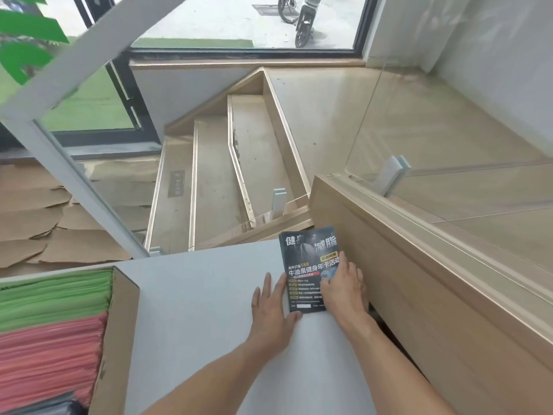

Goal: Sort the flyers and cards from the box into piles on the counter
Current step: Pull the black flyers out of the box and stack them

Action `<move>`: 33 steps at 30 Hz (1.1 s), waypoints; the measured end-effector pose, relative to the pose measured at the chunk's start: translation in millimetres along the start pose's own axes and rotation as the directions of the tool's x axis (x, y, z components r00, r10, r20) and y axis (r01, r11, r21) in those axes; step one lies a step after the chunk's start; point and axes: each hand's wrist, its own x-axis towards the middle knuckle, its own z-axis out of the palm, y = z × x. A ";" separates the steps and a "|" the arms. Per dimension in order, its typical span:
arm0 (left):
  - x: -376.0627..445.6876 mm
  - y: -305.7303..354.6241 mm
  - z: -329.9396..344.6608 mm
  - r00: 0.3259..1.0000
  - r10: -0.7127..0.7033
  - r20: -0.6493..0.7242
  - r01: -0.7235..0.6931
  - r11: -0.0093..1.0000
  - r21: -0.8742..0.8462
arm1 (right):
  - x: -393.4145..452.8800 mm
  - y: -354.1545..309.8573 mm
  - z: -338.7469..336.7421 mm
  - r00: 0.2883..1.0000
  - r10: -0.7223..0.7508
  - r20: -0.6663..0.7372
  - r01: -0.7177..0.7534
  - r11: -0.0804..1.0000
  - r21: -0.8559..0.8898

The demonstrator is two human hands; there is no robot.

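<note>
A pile of dark flyers [305, 265] with white and yellow print lies at the far right of the grey counter [203, 310]. My left hand [272, 313] lies flat against the pile's left edge, thumb at its near corner. My right hand [344, 289] rests with straight fingers on the pile's right side. At the left stands a cardboard box [116, 333] holding upright stacks of green sheets [54, 295], pink sheets [51, 357] and dark ones at the bottom.
Beyond the counter's far edge a staircase [227, 181] drops away. A wooden ledge with a glass panel [419, 253] runs along the right. A white slanted rail [59, 163] crosses at the left. Brown paper covers the floor [36, 223].
</note>
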 end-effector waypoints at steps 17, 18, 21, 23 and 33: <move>1.2 1.5 -5.1 0.996 -0.075 -0.050 0.066 0.984 -0.164 | 65.1 -62.9 -19.1 0.953 -0.126 0.274 0.169 0.976 -0.139; 2.0 2.6 -6.3 0.995 -0.080 -0.052 0.070 0.981 -0.181 | 75.1 -66.6 -18.4 0.941 -0.130 0.311 0.181 0.973 -0.141; 2.1 7.3 -7.1 0.998 -0.049 -0.047 0.038 0.978 -0.204 | 96.9 -71.2 -15.9 0.890 -0.107 0.444 0.200 0.966 -0.167; 4.2 3.3 -3.5 0.996 -0.011 -0.084 -0.007 0.978 -0.208 | 103.8 -72.3 -13.5 0.872 -0.115 0.476 0.213 0.965 -0.156; 10.7 -14.9 13.6 0.994 -0.022 -0.106 0.005 0.987 -0.158 | 107.4 -73.8 -8.7 0.893 -0.160 0.421 0.282 0.927 -0.247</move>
